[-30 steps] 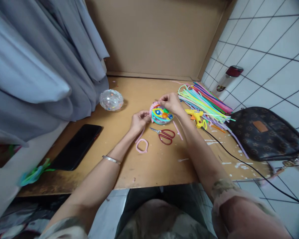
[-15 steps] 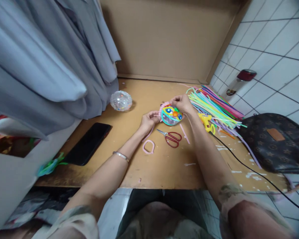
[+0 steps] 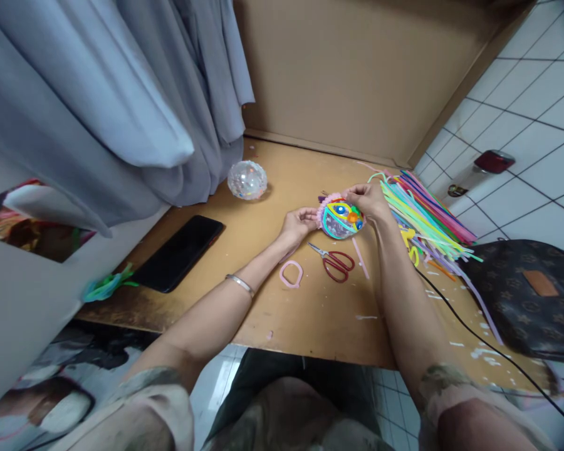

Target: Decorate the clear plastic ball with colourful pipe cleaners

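A round clear ornament [image 3: 339, 227], trimmed with a fuzzy pink edge and yellow, blue, orange and teal pipe-cleaner shapes, is held between my hands over the table. My left hand [image 3: 301, 224] pinches its pink left edge. On the upper right, my right hand [image 3: 368, 202] grips the rim with thumb and fingers. Just below lie red-handled scissors [image 3: 337, 262], blades pointing left. A pink pipe-cleaner loop [image 3: 291, 274] rests left of the scissors, and a straight pink strip [image 3: 361, 258] lies to their right.
A clear ball [image 3: 247, 180] stands at the back left, near a grey curtain [image 3: 169, 94]. A black phone [image 3: 180, 253] lies at left. At right are bundled pipe cleaners [image 3: 432, 210], a partly hidden yellow glue gun [image 3: 410, 241] with its cord, and a dark bag [image 3: 526, 300].
The camera view has turned, so the scene sits further right. Both hands still hold the ornament, and my right forearm now covers more of the glue gun.
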Motion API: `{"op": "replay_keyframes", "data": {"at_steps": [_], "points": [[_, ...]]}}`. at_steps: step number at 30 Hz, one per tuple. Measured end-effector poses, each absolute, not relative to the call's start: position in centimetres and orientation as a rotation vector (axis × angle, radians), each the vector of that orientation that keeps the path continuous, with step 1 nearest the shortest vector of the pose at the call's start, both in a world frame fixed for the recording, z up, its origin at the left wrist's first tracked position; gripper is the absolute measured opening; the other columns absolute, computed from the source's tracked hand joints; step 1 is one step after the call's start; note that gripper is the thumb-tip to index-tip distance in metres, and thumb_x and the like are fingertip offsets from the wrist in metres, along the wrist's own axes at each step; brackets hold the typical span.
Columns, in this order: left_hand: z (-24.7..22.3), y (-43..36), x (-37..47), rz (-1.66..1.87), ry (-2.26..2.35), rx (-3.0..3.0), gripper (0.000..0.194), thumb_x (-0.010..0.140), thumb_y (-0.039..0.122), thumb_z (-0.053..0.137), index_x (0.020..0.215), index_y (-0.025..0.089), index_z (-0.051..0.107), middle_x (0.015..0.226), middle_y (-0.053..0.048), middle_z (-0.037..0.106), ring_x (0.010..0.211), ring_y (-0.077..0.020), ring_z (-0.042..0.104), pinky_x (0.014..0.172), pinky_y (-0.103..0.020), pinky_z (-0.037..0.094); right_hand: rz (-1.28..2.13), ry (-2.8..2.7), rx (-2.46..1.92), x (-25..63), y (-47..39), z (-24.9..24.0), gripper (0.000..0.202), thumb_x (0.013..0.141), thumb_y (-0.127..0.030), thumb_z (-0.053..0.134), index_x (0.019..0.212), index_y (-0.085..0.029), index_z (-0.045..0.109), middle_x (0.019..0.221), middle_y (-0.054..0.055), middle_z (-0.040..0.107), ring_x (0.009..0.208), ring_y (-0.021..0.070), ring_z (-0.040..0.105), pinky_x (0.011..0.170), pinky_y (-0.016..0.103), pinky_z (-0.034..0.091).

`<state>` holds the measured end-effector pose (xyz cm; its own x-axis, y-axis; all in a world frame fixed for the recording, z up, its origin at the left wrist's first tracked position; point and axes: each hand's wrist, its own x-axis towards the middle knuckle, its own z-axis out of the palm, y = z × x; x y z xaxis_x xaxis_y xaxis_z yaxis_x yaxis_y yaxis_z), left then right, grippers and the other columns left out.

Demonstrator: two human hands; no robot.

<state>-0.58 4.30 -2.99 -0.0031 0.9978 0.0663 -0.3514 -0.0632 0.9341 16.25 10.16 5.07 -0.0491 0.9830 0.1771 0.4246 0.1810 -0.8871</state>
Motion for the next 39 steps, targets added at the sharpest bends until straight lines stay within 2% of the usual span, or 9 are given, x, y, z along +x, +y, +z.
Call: {"op": "replay_keyframes", "data": {"at_steps": [6,11,16,21,26,29,31,39], "points": [[-3.3,4.2,-0.5,1.449,0.938,1.105,0.026,0.058,0.015,0.079,0.081,0.012,0.066,0.072,-0.001,0.066,0.067,-0.0100,0.060,0.074,-0.027,0.051,0.795,-1.648,-1.343,16.4,10.3,4.9,0.003,0.060,-0.020,0.067,0.058,-0.017,0.067,0.057,0.003,0.067,0.058,0.0149,0.060,0.054,0.025,0.049],[-3.2,4.1,-0.4,1.506,1.055,1.223,0.017,0.064,0.011,0.070,0.081,0.013,0.068,0.070,0.001,0.064,0.063,-0.0081,0.056,0.066,-0.022,0.047,0.774,-1.637,-1.342,16.5,10.3,4.8,0.003,0.060,-0.019,0.066,0.059,-0.017,0.067,0.057,0.002,0.066,0.057,0.0129,0.057,0.055,0.024,0.047],[-3.3,4.3,-0.4,1.478,1.088,1.238,0.018,0.065,0.006,0.065,0.081,0.013,0.068,0.067,0.001,0.062,0.061,-0.0080,0.055,0.064,-0.021,0.046,0.790,-1.679,-1.348,16.6,10.3,4.8,0.006,0.063,-0.022,0.068,0.061,-0.016,0.067,0.056,0.001,0.064,0.058,0.0140,0.059,0.056,0.026,0.048],[-3.5,4.3,-0.4,1.445,1.102,1.241,0.020,0.064,0.007,0.066,0.082,0.014,0.068,0.069,0.001,0.063,0.062,-0.0088,0.056,0.065,-0.021,0.047,0.757,-1.701,-1.367,16.3,10.2,4.9,0.004,0.065,-0.017,0.067,0.062,-0.016,0.068,0.061,0.003,0.068,0.060,0.0150,0.062,0.060,0.028,0.050],[-3.3,3.7,-0.7,1.414,1.117,1.273,0.020,0.072,0.024,0.071,0.089,0.014,0.068,0.072,-0.001,0.066,0.067,-0.0116,0.060,0.068,-0.023,0.049,0.781,-1.681,-1.393,15.8,9.8,5.2,0.005,0.065,-0.016,0.067,0.061,-0.015,0.070,0.062,0.004,0.070,0.057,0.0144,0.061,0.057,0.026,0.048],[-3.3,3.5,-1.0,1.376,1.123,1.299,0.034,0.076,0.041,0.072,0.097,0.014,0.067,0.076,-0.003,0.068,0.069,-0.0131,0.062,0.068,-0.024,0.049,0.781,-1.681,-1.407,15.6,9.5,5.5,0.005,0.064,-0.016,0.067,0.062,-0.013,0.070,0.061,0.004,0.070,0.053,0.0125,0.057,0.053,0.024,0.044],[-3.3,3.5,-1.2,1.372,1.138,1.303,0.044,0.076,0.047,0.072,0.104,0.013,0.066,0.082,-0.005,0.069,0.071,-0.0141,0.064,0.071,-0.026,0.050,0.760,-1.696,-1.413,15.5,9.3,5.6,0.006,0.064,-0.016,0.067,0.063,-0.012,0.071,0.059,0.004,0.069,0.051,0.0112,0.055,0.051,0.023,0.041],[-2.9,3.7,-1.6,1.513,1.171,1.391,0.051,0.080,0.047,0.070,0.117,0.014,0.065,0.108,-0.013,0.072,0.099,-0.0215,0.066,0.090,-0.032,0.050,0.631,-1.875,-1.435,14.6,9.0,5.6,0.012,0.068,-0.019,0.066,0.071,-0.011,0.075,0.063,0.004,0.070,0.056,0.0124,0.057,0.053,0.022,0.039]]}}
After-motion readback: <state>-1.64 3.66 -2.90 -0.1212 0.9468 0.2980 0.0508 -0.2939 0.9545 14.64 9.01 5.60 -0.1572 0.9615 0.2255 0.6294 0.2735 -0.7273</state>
